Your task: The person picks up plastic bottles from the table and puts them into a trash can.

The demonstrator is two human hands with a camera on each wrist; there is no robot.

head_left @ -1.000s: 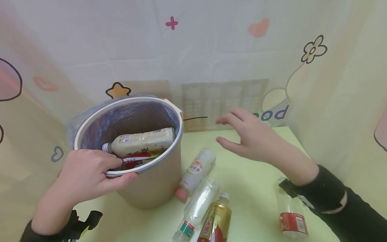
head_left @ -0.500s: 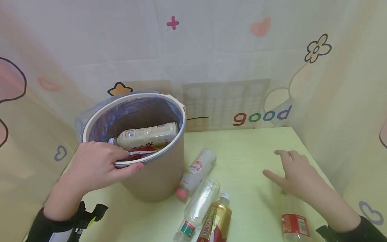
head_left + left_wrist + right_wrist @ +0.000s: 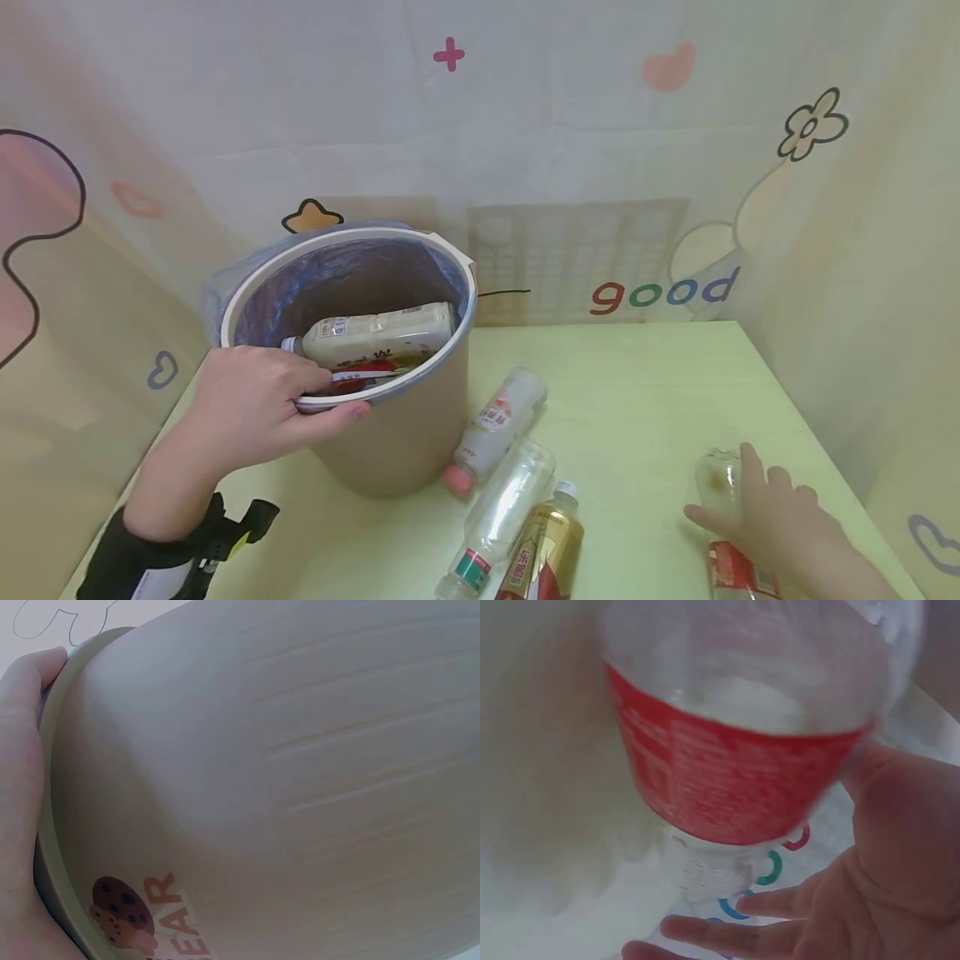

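Observation:
My left hand (image 3: 255, 408) grips the near rim of a beige trash bin (image 3: 397, 450) lined with a blue plastic bag, thumb outside and fingers over the edge. The left wrist view shows this bin's ribbed wall (image 3: 210, 750) and the hand (image 3: 22, 780) along its rim. Inside the bin lie a pale bottle (image 3: 382, 333) with a white cap and something red beneath it. At the right, my right hand (image 3: 787, 525) is spread beside and partly over a clear plastic bottle (image 3: 718, 483) with a red label. Its fingers look straight beside that bottle (image 3: 735, 780) in the right wrist view.
Right of the bin, a white bottle with a pink cap (image 3: 501, 421), a clear bottle with a green label (image 3: 502, 508) and a gold-and-red bottle (image 3: 551, 533) lie on the pale green table (image 3: 630, 392). A printed curtain (image 3: 555, 150) hangs behind.
My right hand has moved right and down from near the bin to the red-labelled bottle. My left hand has stayed on the rim, and the head view has shifted slightly.

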